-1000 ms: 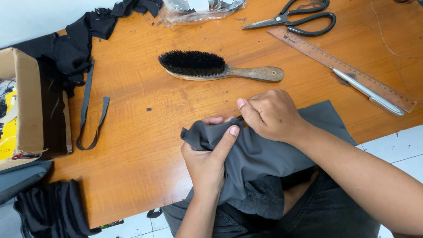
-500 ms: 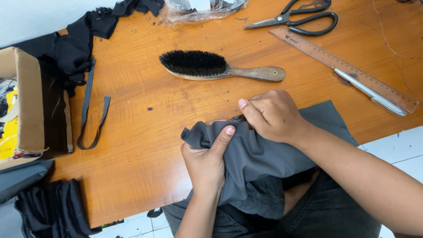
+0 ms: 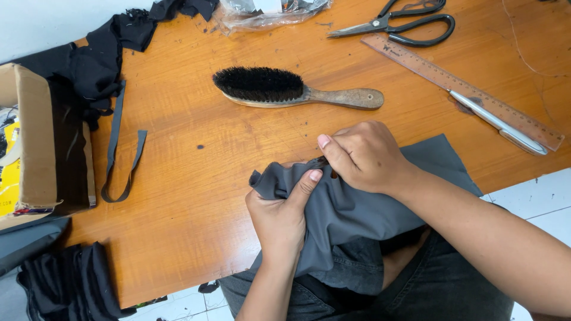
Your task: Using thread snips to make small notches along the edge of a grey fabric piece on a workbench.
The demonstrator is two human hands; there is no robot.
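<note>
Grey fabric (image 3: 369, 214) sits bunched at the near edge of the wooden desk (image 3: 196, 196), draping down onto the person's lap, and both hands are on it. Compared with a moment ago, very little has shifted: the left thumb has slid a touch along the gathered edge, the right hand has barely moved, and everything else on the desk lies where it did.

Counting up: one bristle brush (image 3: 291, 89) with a wooden handle, one pair of black-handled scissors (image 3: 398, 24), one wooden ruler (image 3: 464, 89), one silver pen (image 3: 496, 122) lying across the ruler's near end, one loose grey strap (image 3: 119, 160), one cardboard box (image 3: 35, 142) at the far left, one clear plastic bag (image 3: 267, 12) at the top edge, and black cloth scraps (image 3: 101, 59) heaped at the far corner.

Left hand (image 3: 282, 208) comes up from below, fingers wrapped around the fabric's bunched edge, thumb pressing on top. Right hand (image 3: 363, 157) reaches in from the right, knuckles up, fingers curled closed, pinching the fabric just beside the left thumb.
</note>
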